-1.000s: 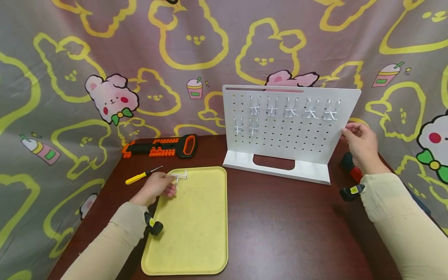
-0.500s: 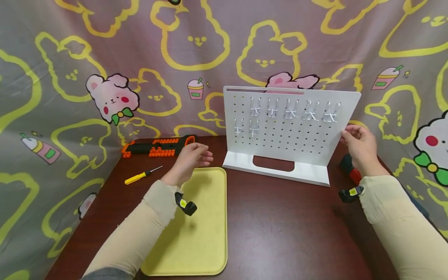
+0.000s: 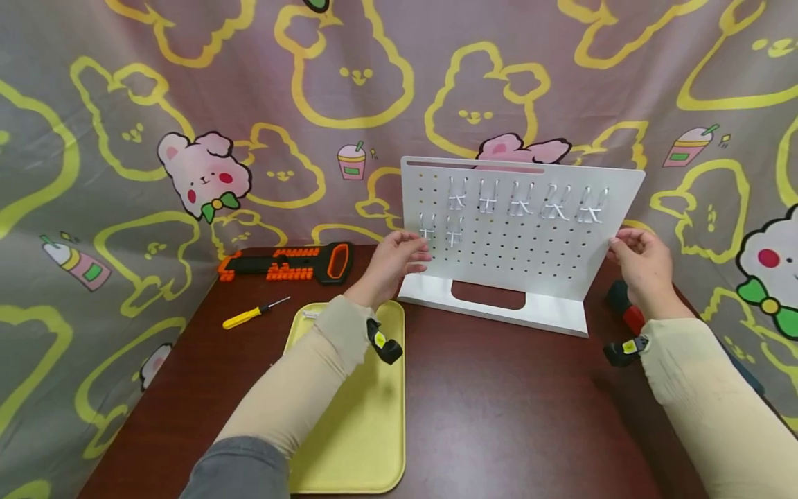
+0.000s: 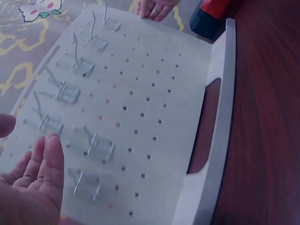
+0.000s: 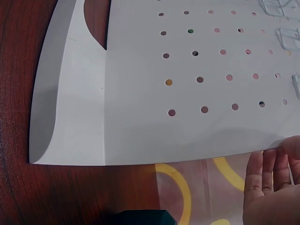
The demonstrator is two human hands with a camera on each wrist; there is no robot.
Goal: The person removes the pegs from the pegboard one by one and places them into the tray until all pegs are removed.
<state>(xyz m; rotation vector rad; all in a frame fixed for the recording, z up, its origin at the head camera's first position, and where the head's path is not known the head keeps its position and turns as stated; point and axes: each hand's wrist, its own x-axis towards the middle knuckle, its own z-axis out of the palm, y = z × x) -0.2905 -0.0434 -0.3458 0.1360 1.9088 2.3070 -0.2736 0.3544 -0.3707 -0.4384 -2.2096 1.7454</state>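
A white pegboard (image 3: pixel 517 239) stands on its folded base, with white wire hooks (image 3: pixel 520 199) along its upper row and two more at the left below. My right hand (image 3: pixel 645 267) pinches the board's right edge between thumb and fingers, also seen in the right wrist view. The left hand (image 3: pixel 393 263) is in front of the board's left edge, beside the lower hooks. Its fingers (image 4: pixel 51 161) are loosely extended and apart from the thumb, with nothing between them. A small white piece (image 3: pixel 309 314) lies at the far end of the yellow tray (image 3: pixel 349 443), partly hidden by the left sleeve.
A yellow-handled screwdriver (image 3: pixel 249 315) lies left of the tray. Behind it is a black and orange tool (image 3: pixel 287 262) near the patterned curtain. A dark and red object (image 3: pixel 625 305) lies partly hidden behind the right arm. The table (image 3: pixel 492 402) is dark wood.
My left hand has left the wire hook at the tray's far end and moved right and up to the pegboard's left side. The right hand keeps its hold on the board's edge.
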